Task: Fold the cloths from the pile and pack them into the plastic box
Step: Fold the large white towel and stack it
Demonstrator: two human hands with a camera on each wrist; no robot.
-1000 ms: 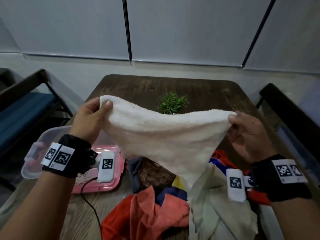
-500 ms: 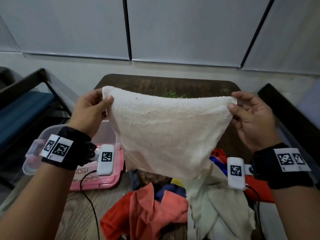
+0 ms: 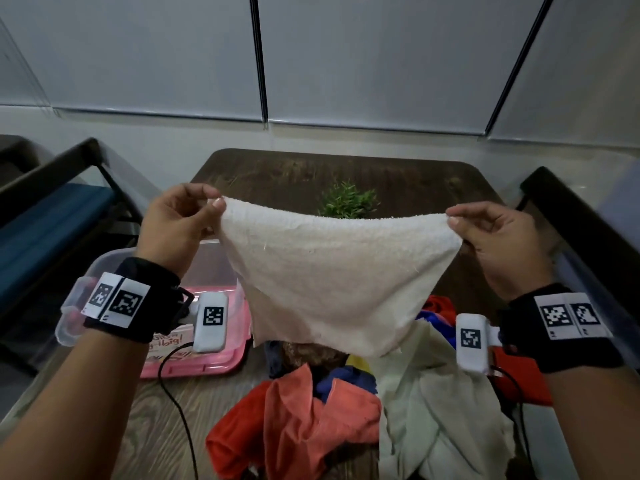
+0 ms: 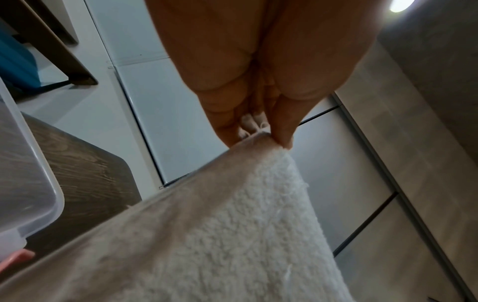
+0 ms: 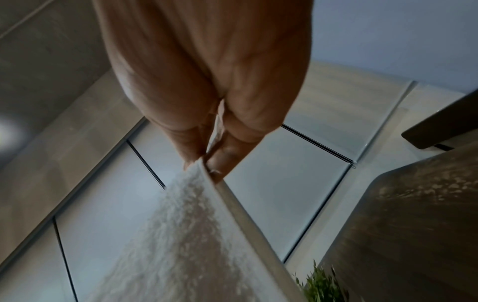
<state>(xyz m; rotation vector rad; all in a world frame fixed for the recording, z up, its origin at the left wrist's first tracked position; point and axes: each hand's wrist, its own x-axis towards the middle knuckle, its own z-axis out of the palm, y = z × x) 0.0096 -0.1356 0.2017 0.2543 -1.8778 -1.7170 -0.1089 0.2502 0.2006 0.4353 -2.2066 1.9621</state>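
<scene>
I hold a cream terry cloth [image 3: 332, 275] spread in the air above the table. My left hand [image 3: 213, 204] pinches its upper left corner, and my right hand [image 3: 452, 218] pinches its upper right corner. The left wrist view shows the left hand [image 4: 261, 132] pinching the cloth [image 4: 232, 235]. In the right wrist view, the right hand [image 5: 204, 161] pinches the cloth [image 5: 181, 235]. Below lies the pile [image 3: 311, 417] of orange, blue, yellow and pale cloths. The clear plastic box [image 3: 104, 268] stands at the left, partly behind my left wrist.
A pink lid [image 3: 207, 358] lies under the box's near side. A small green plant [image 3: 348, 200] stands mid-table behind the cloth. Dark chair frames flank the table: one at left [image 3: 65, 161], one at right [image 3: 571, 209]. A cable [image 3: 176, 403] trails from my left wrist.
The cloth went from a drooping triangle to a spread sheet held by two corners. Both hands rose and then dropped slightly, and the plant shows above the top edge again.
</scene>
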